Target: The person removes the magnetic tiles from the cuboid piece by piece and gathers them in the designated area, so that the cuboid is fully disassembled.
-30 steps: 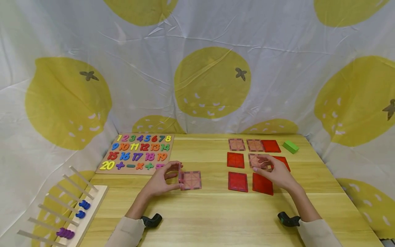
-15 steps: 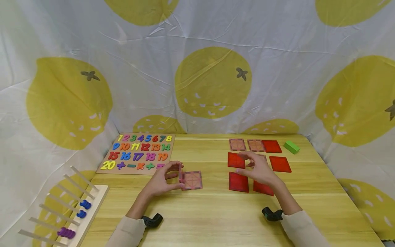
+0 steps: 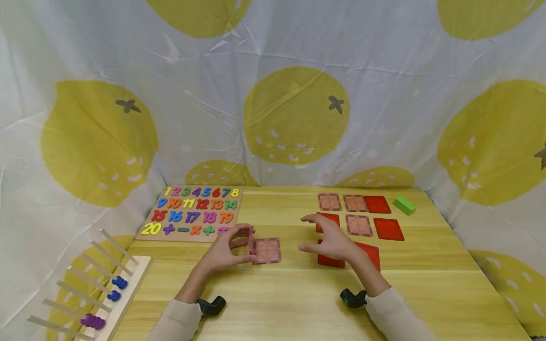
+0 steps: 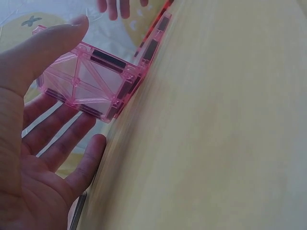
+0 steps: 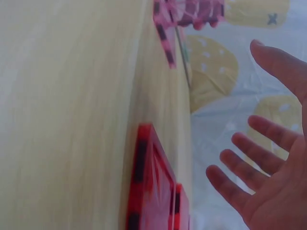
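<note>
My left hand (image 3: 225, 250) pinches a clear pink square magnetic tile (image 4: 88, 79) between thumb and fingers. This tile stands upright along the left edge of a second pink tile (image 3: 268, 250), which lies flat on the wooden table. To the right, my right hand (image 3: 334, 240) hovers with fingers spread and nothing in them. It passes over two red tiles and hides part of each; the nearer red tile (image 3: 331, 261) shows below it. In the right wrist view, the fingers (image 5: 261, 155) reach toward the background, with a red tile (image 5: 152, 187) beside them.
Behind the right hand lie more flat tiles, including a pink tile (image 3: 359, 225) and a red tile (image 3: 389, 229). A green block (image 3: 404, 205) sits at the back right. At the left are a number board (image 3: 194, 210) and a pegged wooden bead rack (image 3: 128, 289).
My right hand has moved left from over the right-hand tiles, toward the pink pair, and its fingers have spread wider. The left hand keeps its hold on the upright tile.
</note>
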The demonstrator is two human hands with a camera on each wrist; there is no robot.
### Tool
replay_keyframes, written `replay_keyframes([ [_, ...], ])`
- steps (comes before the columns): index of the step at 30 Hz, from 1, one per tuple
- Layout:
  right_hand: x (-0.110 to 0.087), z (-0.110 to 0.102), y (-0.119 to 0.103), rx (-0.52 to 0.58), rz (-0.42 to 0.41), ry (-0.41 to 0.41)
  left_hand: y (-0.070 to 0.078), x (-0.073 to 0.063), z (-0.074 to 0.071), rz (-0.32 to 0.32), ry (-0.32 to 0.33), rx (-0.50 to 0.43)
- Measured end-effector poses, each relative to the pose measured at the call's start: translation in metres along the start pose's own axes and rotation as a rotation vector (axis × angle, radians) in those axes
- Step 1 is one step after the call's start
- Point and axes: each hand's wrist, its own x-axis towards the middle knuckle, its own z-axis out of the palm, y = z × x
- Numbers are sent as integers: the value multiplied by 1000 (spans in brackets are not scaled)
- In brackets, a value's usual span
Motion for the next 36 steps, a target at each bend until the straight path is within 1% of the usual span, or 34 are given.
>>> replay_keyframes([
  [5, 11, 19, -7, 36, -42, -52, 0, 0, 2, -8, 5, 2],
  [8, 17, 31, -11, 35, -79, -73, -1, 0, 2, -10, 7, 2],
  [13, 24, 46, -14, 17, -92, -94, -3, 0, 3, -10, -6, 3],
  [17, 28, 53, -19, -18, -71, -108, -3, 0, 2, -12, -8, 3],
  [22, 34, 61, -22, -53, -69, -130, -2, 0, 1, -7, -4, -3],
  [29, 40, 70, -25, -61, -68, -145, -3, -1, 0, -21, -2, 1],
  [36, 45, 75, -27, -80, -93, -138, -5, 1, 1, 6, -2, 10],
])
